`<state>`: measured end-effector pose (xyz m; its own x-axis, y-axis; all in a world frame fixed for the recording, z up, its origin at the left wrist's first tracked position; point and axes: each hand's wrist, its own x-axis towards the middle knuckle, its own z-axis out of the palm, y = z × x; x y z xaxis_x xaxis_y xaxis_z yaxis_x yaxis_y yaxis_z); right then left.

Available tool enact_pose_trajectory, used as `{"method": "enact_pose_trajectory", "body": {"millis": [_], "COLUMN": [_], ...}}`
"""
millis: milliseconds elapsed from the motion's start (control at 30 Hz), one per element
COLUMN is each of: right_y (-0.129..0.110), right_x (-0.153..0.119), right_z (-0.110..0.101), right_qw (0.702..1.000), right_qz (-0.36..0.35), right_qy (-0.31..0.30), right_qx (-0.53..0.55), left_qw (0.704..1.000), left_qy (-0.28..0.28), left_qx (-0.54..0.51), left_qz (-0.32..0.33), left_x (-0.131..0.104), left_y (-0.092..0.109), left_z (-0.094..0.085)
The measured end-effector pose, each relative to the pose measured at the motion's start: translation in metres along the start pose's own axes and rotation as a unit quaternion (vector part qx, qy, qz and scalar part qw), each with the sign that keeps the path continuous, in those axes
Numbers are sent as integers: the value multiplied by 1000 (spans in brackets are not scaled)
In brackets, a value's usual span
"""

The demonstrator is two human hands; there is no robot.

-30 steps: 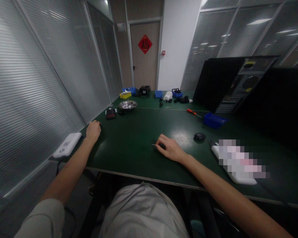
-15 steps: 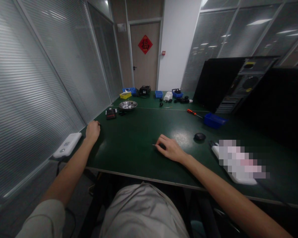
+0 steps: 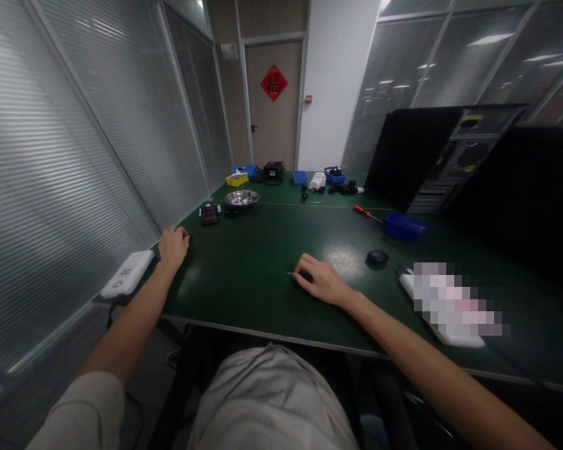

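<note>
My right hand rests near the middle of the green table, its fingers closed on a small dark tool whose thin metal tip points left. At the table's left edge, my left hand is closed, with a bit of something dark showing at its fingertips; what it is cannot be made out. A black mouse lies to the right of my right hand. Beyond my left hand are a dark red-and-black box and a round metal dish with small parts in it.
A white device lies left of my left forearm, and a white slab lies at right. A blue bin, an orange screwdriver and a black computer case stand or lie at right. Small bins line the far end.
My left hand has shifted very slightly to the left. My right hand and the tool in it look almost unchanged.
</note>
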<state>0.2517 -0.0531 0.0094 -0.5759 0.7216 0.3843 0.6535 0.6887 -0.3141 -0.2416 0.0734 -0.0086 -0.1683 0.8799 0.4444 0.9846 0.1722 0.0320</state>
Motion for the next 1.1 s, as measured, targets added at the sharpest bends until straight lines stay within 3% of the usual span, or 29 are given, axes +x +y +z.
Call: {"method": "enact_pose_trajectory", "body": {"millis": [133,367,800,1000,1100], "right_y": [0,0,0,-1,0], "right_x": [0,1,1,1,2], "right_z": [1,2,3,4,4], "right_qw": [1000,1000,1000,1000,1000], "right_qz": [-5,-4,1,1,1], "right_qy": [-2,-2,-12,-9,-9], "right_qx": [4,-1,-6,-15,-12], "left_qw": [998,997,997,997,993], "left_qy": [-34,5,-9,-54,-74], "left_qx": [-34,-12,-20,-36,-94], "left_qz": [-41,-80,-77,-48,20], "left_x": [3,-1,-5,-1,-1], "left_y": [6,17,21,18,36], "left_z": [2,-4,-12,-11,-16]}}
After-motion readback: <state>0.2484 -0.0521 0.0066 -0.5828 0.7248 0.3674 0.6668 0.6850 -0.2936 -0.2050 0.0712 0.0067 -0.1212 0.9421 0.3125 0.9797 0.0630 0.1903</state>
